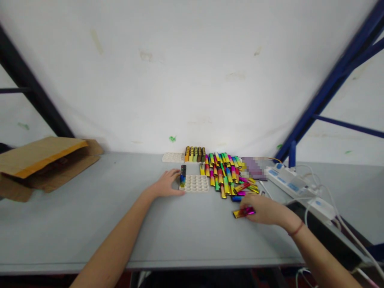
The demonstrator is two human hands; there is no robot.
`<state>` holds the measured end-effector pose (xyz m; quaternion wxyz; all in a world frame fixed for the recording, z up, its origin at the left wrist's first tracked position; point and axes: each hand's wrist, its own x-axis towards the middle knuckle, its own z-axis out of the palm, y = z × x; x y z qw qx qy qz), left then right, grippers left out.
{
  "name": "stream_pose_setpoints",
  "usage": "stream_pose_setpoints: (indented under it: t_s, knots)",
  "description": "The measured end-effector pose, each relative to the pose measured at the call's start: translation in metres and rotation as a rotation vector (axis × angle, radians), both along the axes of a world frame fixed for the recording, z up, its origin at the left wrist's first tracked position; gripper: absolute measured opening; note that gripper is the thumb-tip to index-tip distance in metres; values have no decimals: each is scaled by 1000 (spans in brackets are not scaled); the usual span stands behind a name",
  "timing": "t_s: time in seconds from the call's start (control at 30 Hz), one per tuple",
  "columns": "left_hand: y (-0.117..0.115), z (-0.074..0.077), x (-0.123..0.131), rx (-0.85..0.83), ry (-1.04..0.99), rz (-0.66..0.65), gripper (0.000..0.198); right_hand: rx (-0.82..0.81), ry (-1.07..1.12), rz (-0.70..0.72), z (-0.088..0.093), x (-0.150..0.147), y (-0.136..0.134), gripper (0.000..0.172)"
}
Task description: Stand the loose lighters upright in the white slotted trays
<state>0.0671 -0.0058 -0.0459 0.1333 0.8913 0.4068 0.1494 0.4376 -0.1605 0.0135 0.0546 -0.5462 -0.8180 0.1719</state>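
My left hand (166, 185) rests on the table at the left end of a white tray (199, 184) with round hollows. Its thumb and fingers are apart, touching or nearly touching the tray. Blue-and-yellow tubes with dark tops (183, 176) stand upright along the tray's left side. Closer to the table's front edge, my right hand (259, 209) pinches a shiny yellow-and-magenta tube (240, 213), which lies nearly level in the fingers. A blue tube (237, 198) is just behind that hand. Beyond it spreads a pile of metallic, many-coloured tubes (226, 182), mostly lying down.
Upright tubes (195, 155) fill a second holder by the wall, beside another white tray (173, 157). A brown paper bag (51, 156) lies at left. At right are a blurred purple flat object (255, 168), a power strip (300, 192) with cables and a dark panel (327, 236).
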Motion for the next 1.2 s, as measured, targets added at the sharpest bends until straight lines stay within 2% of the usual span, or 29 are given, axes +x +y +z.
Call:
stream_pose_setpoints:
  t_s: [0.07,0.13,0.27,0.37,0.5,0.67,0.8,0.9,1.07,1.2]
  knots:
    - [-1,0,0,-4,2,5,82,56,-31,-24,-9,-2,-6,17]
    - [-1,0,0,-7,9,10,83,94,-46,-26,-11,-6,-7,15]
    - [-1,0,-1,0,5,1,82,102,41,-8,4,-15,2,14]
    - [-1,0,-2,-2,6,-10,83,97,224,24,17,-21,21,9]
    - [0,0,-2,-2,10,-16,83,98,467,-23,22,-30,58,22]
    - [1,-2,-2,9,30,-16,83,104,890,-147,10,-46,88,15]
    - [1,-3,-3,28,21,-18,82,-9,1180,-323,-2,-59,93,8]
    - [0,-3,-3,21,13,-12,82,-98,1428,-325,-12,-64,95,9]
    - [-1,-1,-2,6,19,-8,83,-134,1470,-352,-23,-66,100,28]
    - [-2,1,-1,-13,30,-6,84,-30,1489,-330,-26,-71,102,44]
